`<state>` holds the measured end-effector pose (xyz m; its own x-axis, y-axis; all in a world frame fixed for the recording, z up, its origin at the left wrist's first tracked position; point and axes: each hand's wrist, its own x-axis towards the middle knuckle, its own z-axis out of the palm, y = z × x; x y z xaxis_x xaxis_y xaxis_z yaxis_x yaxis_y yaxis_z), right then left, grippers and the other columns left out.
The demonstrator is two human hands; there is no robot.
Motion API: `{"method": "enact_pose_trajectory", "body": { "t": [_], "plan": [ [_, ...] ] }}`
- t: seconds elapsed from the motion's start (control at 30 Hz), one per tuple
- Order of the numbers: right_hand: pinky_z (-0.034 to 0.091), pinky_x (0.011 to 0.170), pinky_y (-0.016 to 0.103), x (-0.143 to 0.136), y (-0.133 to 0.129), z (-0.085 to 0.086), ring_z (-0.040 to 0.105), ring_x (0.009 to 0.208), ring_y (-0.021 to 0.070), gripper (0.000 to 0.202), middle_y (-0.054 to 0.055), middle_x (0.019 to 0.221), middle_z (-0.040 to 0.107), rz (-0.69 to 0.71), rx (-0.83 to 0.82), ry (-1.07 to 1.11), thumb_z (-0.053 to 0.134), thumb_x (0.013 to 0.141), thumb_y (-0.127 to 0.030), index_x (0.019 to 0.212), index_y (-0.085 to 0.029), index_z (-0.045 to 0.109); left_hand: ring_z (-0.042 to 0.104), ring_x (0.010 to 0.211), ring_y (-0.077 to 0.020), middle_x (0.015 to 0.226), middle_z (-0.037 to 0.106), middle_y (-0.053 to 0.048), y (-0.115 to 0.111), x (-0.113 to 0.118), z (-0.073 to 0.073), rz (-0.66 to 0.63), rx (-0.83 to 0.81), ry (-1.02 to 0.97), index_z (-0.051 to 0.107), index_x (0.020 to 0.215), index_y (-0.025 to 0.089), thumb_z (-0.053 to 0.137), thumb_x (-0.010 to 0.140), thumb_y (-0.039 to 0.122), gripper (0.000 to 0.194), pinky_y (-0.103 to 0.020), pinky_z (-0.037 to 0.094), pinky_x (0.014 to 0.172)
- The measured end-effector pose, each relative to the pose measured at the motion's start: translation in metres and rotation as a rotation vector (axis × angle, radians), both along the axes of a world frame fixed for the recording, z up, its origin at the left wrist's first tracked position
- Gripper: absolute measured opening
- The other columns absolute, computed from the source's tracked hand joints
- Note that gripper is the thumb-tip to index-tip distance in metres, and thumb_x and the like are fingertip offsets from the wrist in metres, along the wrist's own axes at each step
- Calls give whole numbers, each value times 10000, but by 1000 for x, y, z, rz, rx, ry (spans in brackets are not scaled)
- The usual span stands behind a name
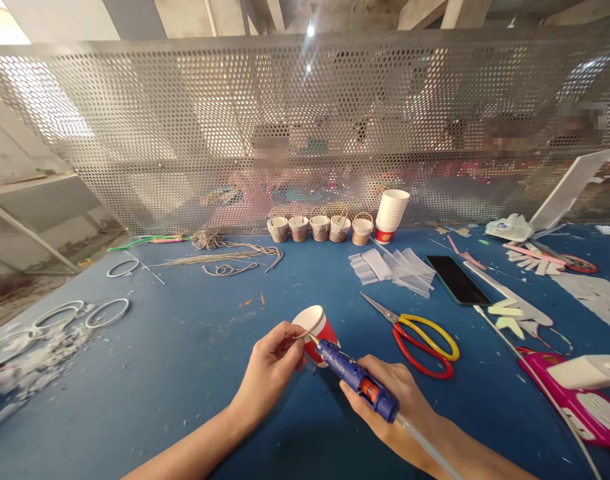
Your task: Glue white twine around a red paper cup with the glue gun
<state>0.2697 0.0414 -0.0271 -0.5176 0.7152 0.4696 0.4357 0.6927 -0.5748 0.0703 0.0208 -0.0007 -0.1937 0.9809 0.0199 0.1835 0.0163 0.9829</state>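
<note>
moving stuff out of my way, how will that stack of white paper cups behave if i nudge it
The tall stack of white paper cups would probably tip easily, being narrow and upright. It looks light for its height, as thin paper. Being nested, the cups would likely move together.

A craft workshop; blue worktable (205, 347) with glue gun (357, 380), scissors (415, 333), cord (229, 257), paper cups (392, 212)
</note>
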Motion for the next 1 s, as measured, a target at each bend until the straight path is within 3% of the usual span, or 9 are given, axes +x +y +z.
{"method": "enact_pose_trajectory", "body": {
  "t": [0.37, 0.63, 1.0],
  "plan": [
    [470, 520, 230, 5, 11, 14, 625, 516, 149, 249, 6, 576, 630, -18, -88, 22, 435, 918, -346, 760, -220, 581, 510, 527, -120, 554, 561, 21, 1, -4, -1, -11, 6, -39, 642, 757, 154, 547, 809, 299, 181, -238, 433, 553],
    [482, 561, 220, 2, 4, 6, 628, 554, 138, 188, -11, 634, 642, -33, -128, 46, 502, 893, -343, 763, -215, 546, 496, 517, -110, 568, 543, 33, 1, -3, 0, -33, -14, -82, 687, 806, 158, 538, 799, 274, 190, -228, 442, 538],
    [464, 553, 236, 4, 7, 8, 618, 545, 151, 219, -1, 611, 623, -14, -146, 22, 480, 902, -354, 746, -214, 543, 506, 545, -126, 571, 536, 29, 1, -4, -1, -36, -32, -34, 651, 770, 168, 518, 800, 289, 182, -244, 436, 573]
  ]
}}
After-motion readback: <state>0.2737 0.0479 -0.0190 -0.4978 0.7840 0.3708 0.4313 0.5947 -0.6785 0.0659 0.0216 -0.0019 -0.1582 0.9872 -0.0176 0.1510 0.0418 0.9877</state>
